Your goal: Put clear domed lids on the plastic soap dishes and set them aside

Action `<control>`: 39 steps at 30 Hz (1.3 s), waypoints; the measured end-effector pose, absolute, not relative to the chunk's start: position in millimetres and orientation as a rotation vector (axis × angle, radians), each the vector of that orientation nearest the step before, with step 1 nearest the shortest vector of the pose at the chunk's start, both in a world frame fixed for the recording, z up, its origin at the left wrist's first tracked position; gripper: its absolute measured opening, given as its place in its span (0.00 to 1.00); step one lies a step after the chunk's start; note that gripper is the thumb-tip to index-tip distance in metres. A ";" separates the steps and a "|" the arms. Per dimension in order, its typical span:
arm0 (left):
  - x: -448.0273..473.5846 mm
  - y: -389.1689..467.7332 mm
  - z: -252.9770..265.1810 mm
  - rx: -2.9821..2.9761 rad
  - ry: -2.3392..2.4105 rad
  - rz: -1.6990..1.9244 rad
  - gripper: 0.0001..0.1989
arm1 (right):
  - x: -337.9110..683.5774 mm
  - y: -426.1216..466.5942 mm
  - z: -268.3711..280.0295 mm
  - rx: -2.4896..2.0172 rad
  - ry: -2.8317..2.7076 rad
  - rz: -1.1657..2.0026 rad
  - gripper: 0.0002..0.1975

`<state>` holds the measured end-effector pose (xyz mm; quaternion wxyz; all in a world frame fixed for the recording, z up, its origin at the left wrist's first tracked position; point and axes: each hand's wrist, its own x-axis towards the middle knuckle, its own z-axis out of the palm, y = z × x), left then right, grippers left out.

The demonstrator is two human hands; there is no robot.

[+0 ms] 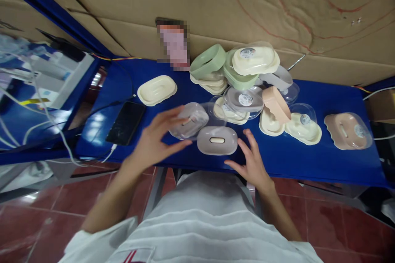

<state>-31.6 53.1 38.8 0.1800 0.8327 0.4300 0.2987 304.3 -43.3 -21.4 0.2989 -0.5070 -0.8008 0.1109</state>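
A grey oval plastic dish [206, 147] with a pale, dark-rimmed slot in its middle lies near the table's front edge. My right hand [251, 160] is open at its right end, fingers apart, one fingertip close to the rim. My left hand [156, 141] is open and slightly blurred. Its fingers reach over a second grey piece [197, 116] under clear plastic; whether they touch it I cannot tell. Just behind, a cream dish and a grey dish with a round label [245, 99] overlap in clear covers.
Green frames [210, 61], cream dishes [256, 59] and a peach frame [277, 104] are heaped at the back. A brown covered dish [347, 131] lies far right. Leftward are a lone cream tray [157, 90], a cabled black phone [126, 123] and loose wires on the blue table [308, 164].
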 end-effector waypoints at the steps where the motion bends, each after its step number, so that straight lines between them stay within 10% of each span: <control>1: -21.2 40.7 30.4 2.393 1.168 0.826 0.24 | 305.5 -41.2 -20.5 -1.336 -2.122 0.289 0.52; 17: 9.3 18.8 -6.8 2.741 1.011 0.612 0.21 | 302.7 -40.0 -27.6 -1.269 -2.309 0.163 0.34; 31: 10.2 11.7 -12.1 2.545 0.915 0.639 0.18 | 313.3 -33.6 -19.2 -1.211 -2.433 0.376 0.40; 39: 24.3 4.3 -6.9 2.677 0.918 0.743 0.31 | 377.8 -49.4 8.8 -1.280 -2.221 0.006 0.36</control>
